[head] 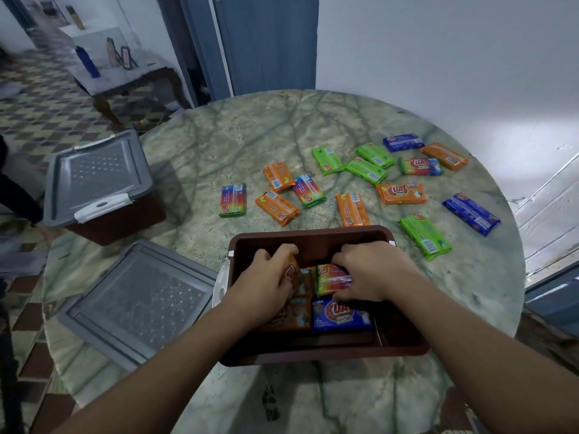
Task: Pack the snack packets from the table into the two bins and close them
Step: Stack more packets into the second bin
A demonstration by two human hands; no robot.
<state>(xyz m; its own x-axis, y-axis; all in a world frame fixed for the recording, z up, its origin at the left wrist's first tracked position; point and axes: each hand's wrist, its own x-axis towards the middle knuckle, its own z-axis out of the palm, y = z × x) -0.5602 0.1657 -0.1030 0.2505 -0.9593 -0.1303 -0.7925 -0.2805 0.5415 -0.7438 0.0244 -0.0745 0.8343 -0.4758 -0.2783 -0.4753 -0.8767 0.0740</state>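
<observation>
An open brown bin [313, 234] stands on the round marble table [219, 145] in front of me. Both hands reach into it. My left hand [266, 283] grips an orange snack packet [293, 275] standing on edge. My right hand [372, 269] holds a rainbow-coloured packet [332, 278]. A blue packet [340, 314] and an orange packet [294, 316] lie flat on the bin's floor. Its grey lid [138, 302] lies on the table to the left. A second brown bin [125, 220], with its grey lid [97, 173] on top, stands at the table's left edge.
Several loose packets, orange, green, blue and rainbow, lie scattered across the far and right parts of the table, such as a green one [424, 234] and a blue one [471, 213]. A white wall is behind the table. A low table with a blue bottle [87, 62] stands far left.
</observation>
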